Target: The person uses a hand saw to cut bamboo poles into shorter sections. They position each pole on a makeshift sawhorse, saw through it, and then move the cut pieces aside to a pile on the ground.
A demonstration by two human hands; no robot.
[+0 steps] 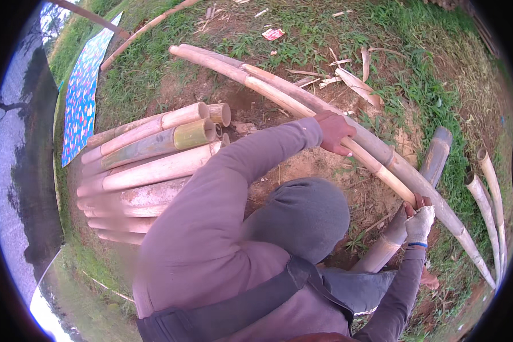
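My left hand (336,132), at the end of a grey-purple sleeve, is wrapped round a slender pale bamboo pole (376,166). Lower right, my right hand (419,223), in a white glove with bare fingertips and a blue cuff, is closed at that pole's near end. Close alongside runs a thicker greyish bamboo pole (424,185), slanting from upper left to lower right. Beneath it a short, thick dark bamboo length (438,154) lies crosswise. A rounded dark grey cloth shape (308,219) sits between my arms; I cannot tell what it covers.
Several cut bamboo lengths (174,139) are stacked at left. Thin bamboo poles (487,199) stand out at far right. Bamboo splinters (356,85) and a red-white scrap (273,35) litter the grass. A blue patterned cloth (88,85) hangs at far left.
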